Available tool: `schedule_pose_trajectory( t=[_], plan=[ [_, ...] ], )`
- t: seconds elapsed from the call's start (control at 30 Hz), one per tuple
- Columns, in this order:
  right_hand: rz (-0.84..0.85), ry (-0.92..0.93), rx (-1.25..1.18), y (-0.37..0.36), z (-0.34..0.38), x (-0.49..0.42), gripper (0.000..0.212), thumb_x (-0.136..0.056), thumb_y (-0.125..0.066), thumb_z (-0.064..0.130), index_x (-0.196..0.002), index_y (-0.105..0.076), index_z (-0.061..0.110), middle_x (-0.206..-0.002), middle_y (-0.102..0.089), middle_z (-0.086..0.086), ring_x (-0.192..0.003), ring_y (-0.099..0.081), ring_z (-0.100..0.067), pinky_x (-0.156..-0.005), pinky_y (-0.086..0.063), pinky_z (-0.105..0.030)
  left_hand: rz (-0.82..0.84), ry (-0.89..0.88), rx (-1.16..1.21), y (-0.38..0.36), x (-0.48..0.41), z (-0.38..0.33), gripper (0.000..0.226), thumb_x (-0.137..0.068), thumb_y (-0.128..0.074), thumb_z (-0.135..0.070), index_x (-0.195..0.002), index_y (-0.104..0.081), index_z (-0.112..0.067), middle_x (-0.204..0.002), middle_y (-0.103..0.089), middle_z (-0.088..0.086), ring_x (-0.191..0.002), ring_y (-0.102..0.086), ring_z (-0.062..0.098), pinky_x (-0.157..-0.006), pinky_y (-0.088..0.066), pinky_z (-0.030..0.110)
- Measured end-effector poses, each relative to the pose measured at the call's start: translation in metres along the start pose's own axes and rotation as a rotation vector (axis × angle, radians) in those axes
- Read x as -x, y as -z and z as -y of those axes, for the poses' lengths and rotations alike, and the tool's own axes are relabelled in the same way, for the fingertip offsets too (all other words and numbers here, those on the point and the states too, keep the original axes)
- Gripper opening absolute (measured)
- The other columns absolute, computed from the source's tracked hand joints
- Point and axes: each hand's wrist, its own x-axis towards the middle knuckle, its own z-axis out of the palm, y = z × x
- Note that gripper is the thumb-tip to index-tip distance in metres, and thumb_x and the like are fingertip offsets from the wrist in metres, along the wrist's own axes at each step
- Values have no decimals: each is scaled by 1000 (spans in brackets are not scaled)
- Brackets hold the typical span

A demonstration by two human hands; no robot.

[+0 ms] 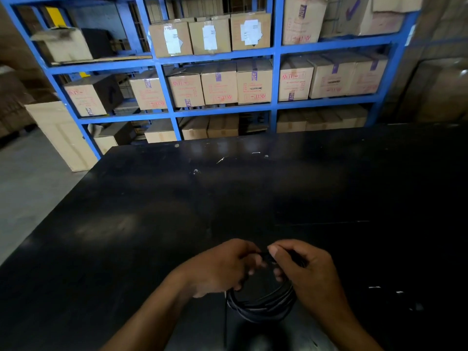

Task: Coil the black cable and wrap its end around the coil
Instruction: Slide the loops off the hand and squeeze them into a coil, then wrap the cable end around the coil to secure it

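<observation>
— Blue steel shelving [162, 64] fills the back of the room, stacked with cardboard boxes [219, 83], some with white paper labels, others with red print and purple tape. What sits in front of it?

— A broad black counter [152, 211], scuffed and marked with a few pale flecks. More cartons stand on the grey floor [27, 183] off to the left.

— And the black cable [260, 304]?

— At the near edge of the counter, between the two hands. It is gathered into a round coil of several loops that hangs below the hands, its lower arc catching a little light. One thin strand drops straight down from the coil's left side toward the bottom of the view.

— How is the left hand [220, 267] set?

— Knuckles up, its fingers [250, 271] curled closed around the upper left part of the coil.

— The right hand [306, 269]?

— Thumb and forefinger are pinched narrow on a short stretch of cable at the top of the coil, just beside the left hand's fingertips. The other fingers curl under, against the loops.

— Can you see the cable's end?

— No. It is dark against the dark counter and blurred, so I cannot tell which part the right hand is pinching, the end or the run.
</observation>
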Motion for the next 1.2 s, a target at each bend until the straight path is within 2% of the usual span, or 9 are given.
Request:
schedule_pose_trajectory(
  t=[0.1,0.3,0.43,0.6,0.67,0.8,0.97,1.13,1.2],
  plan=[
    [-113,-13,-94,-1,-4,-1,10,-82,-69,-1,-76,-75,4,-57,-70,-3,-47,-62,-9,-44,-50,-18,-145,-33,402,-11,-2,11,25,-101,-50,-21,-83,-63,-9,-62,-51,-4,-49,-45,6,-46,-40,19],
    [-159,-35,-151,6,-24,16,13,-82,-71,2,-79,-75,14,-64,-73,-2,-51,-66,-12,-49,-52,-19,-420,1,441,-50,-19,23,33,-96,-57,-28,-67,-60,-14,-48,-45,-9,-41,-38,3,-38,-28,17],
    [-154,-18,-94,25,-39,32,14,-81,-71,0,-82,-74,14,-70,-73,-1,-57,-68,-13,-55,-54,-20,-382,68,514,-70,-32,23,29,-96,-58,-22,-69,-58,-11,-45,-37,-7,-38,-30,5,-36,-23,18],
    [-301,-159,-148,54,-62,48,16,-80,-70,-1,-75,-72,14,-70,-73,-5,-62,-70,-16,-58,-55,-21,-184,189,555,-109,-46,25,25,-97,-56,-22,-83,-68,-6,-63,-60,1,-40,-35,5,-37,-26,18],
    [-353,-238,-185,66,-69,55,18,-80,-70,-2,-74,-72,15,-70,-73,-5,-63,-70,-16,-59,-54,-20,-153,226,571,-124,-53,24,25,-96,-58,-23,-82,-69,-5,-58,-62,-2,-38,-34,3,-36,-26,17],
    [-436,-375,-278,94,-81,62,16,-78,-70,3,-72,-70,17,-70,-72,-2,-66,-70,-17,-61,-56,-24,-217,169,497,-157,-69,17,28,-93,-63,-19,-69,-68,-6,-39,-53,-9,-32,-34,0,-33,-27,13],
    [-429,-442,-227,131,-99,53,11,-74,-70,10,-69,-70,21,-67,-72,2,-68,-68,-14,-62,-54,-23,-272,137,518,-189,-92,6,24,-90,-67,-14,-66,-72,-9,-41,-60,-7,-31,-39,-3,-34,-30,10],
    [-418,-479,-286,168,-116,35,8,-73,-70,26,-75,-73,19,-75,-73,-1,-77,-69,-21,-70,-56,-34,-328,207,558,-202,-116,1,18,-88,-69,-13,-71,-75,-8,-50,-66,-5,-34,-36,2,-33,-29,14],
    [-469,-494,-89,185,-126,26,7,-81,-65,24,-77,-71,22,-82,-72,-2,-83,-68,-25,-74,-57,-38,-350,228,574,-204,-122,3,15,-88,-69,-13,-75,-75,-7,-51,-67,-6,-35,-35,3,-34,-29,14]
  ],
)
